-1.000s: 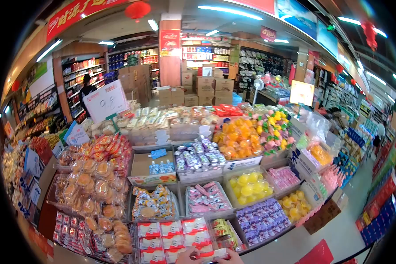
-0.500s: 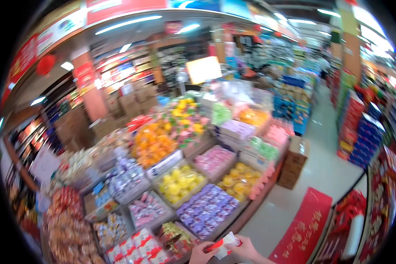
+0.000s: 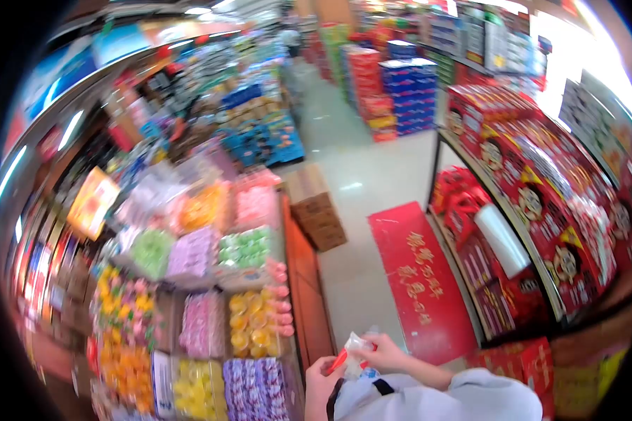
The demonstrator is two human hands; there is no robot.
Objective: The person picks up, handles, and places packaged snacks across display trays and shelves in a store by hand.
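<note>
Pale shop floor [image 3: 344, 168] past the fingers [image 3: 380, 345], from the head view, with red mat [image 3: 421, 281] ahead to their right. Pinching a red-and-white packet [image 3: 356, 344] between left hand [image 3: 321, 379] and right hand [image 3: 386, 353], fingers of both clamped on it. Left of them, rows of purple packs [image 3: 256, 389].

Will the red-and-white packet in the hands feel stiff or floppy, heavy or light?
The red-and-white packet likely flexes, since its white wrapping looks crumpled. It is probably light: the left hand and right hand seem merely to pinch it.
</note>
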